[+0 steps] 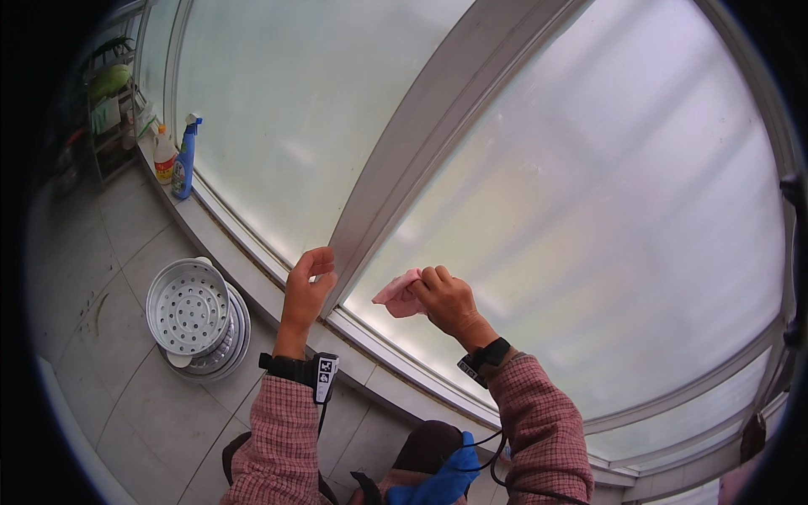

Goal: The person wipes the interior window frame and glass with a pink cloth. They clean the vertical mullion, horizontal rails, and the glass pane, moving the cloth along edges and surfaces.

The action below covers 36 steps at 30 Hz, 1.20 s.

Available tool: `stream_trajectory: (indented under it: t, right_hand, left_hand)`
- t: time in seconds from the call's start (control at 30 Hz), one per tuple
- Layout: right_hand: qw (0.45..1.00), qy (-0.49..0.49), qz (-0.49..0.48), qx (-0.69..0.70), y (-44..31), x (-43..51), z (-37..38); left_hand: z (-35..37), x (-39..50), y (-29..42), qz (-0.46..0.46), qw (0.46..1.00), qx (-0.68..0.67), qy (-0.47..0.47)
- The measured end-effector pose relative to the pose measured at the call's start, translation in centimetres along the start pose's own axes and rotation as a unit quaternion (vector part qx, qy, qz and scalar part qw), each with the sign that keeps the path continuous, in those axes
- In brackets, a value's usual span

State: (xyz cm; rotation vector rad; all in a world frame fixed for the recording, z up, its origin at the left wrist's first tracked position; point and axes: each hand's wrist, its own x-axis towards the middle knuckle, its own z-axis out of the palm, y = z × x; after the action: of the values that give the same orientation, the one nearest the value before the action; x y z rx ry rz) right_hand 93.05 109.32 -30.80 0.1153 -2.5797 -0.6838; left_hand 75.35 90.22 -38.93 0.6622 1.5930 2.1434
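Note:
A folded pink cloth (403, 295) is pinched in my right hand (449, 300), in front of the lower part of a frosted glass pane (568, 208). My left hand (308, 284) is raised with curled fingers and holds nothing that I can see. It is near the foot of the pale window post (404, 139), though I cannot tell whether it touches it. Another frosted pane (284, 113) lies left of the post. Both wrists wear black straps with small devices.
On the tiled floor (145, 398) at left sits a perforated steamer pot (189, 309) over stacked metal pans (237, 341). A blue spray bottle (184, 161) and a yellow-labelled bottle (164, 158) stand on the sill ledge (208, 221). A metal rack (104, 139) stands beyond. Blue cloth (435, 480) lies by my knee.

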Motion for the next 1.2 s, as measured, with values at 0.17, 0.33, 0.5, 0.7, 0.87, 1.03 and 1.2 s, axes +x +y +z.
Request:
stream_trajectory:
  t: [0.17, 0.33, 0.5, 0.7, 0.87, 1.03, 1.2]
  right_hand:
    - [0.971, 0.178, 0.098, -0.124, 5.4, 7.3, -10.7]
    - [0.904, 0.31, 0.222, -0.193, 10.5, 12.7, -15.9]
    - [0.953, 0.225, 0.124, -0.163, 4.7, 10.8, -5.2]
    - [0.997, 0.063, -0.011, -0.04, -4.8, 2.1, 8.5]
    - [0.997, 0.027, 0.041, 0.06, -5.4, -0.5, 9.6]
    - [0.987, 0.149, 0.048, -0.028, 2.9, 2.5, -2.7]
    - [0.958, 0.255, 0.071, -0.11, 12.3, 7.7, -14.5]
  left_hand:
    - [0.7, -0.1, -0.8, 0.001, 1.0, -0.022, -0.005]
    - [0.9, -0.1, -1.2, -0.015, 1.0, -0.003, 0.007]
    - [0.5, -0.2, -0.4, -0.014, 0.999, -0.011, 0.034]
    - [0.3, 0.0, 0.3, 0.016, 0.999, 0.024, 0.032]
    - [0.0, 0.4, -0.6, -0.001, 1.0, 0.002, 0.025]
    - [-0.5, 0.8, -1.6, -0.031, 0.999, 0.001, 0.025]
    - [-0.6, -0.4, -1.4, -0.026, 0.999, 0.041, -0.003]
